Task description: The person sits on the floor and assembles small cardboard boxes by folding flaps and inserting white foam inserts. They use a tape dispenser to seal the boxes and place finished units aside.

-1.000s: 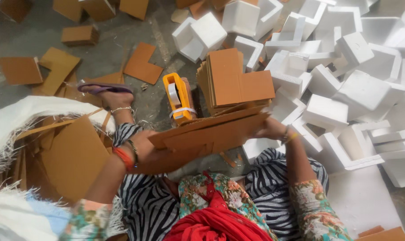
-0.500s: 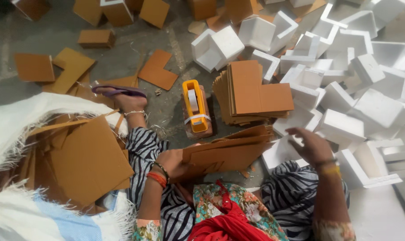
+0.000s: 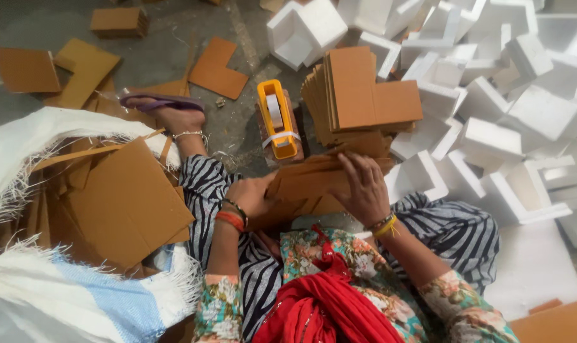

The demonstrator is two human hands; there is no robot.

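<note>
Lying under the right hand fingers, cardboard piece meets left hand.

Soft even daylight – faint shadows, no glare; white foam bright, sharp focus, slight wide-angle edge distortion.

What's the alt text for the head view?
Seated on the floor, a person's left hand and right hand press on brown cardboard pieces in the lap. Ahead sit an orange tape dispenser, a stack of L-shaped cardboard and white foam corner blocks.
</note>
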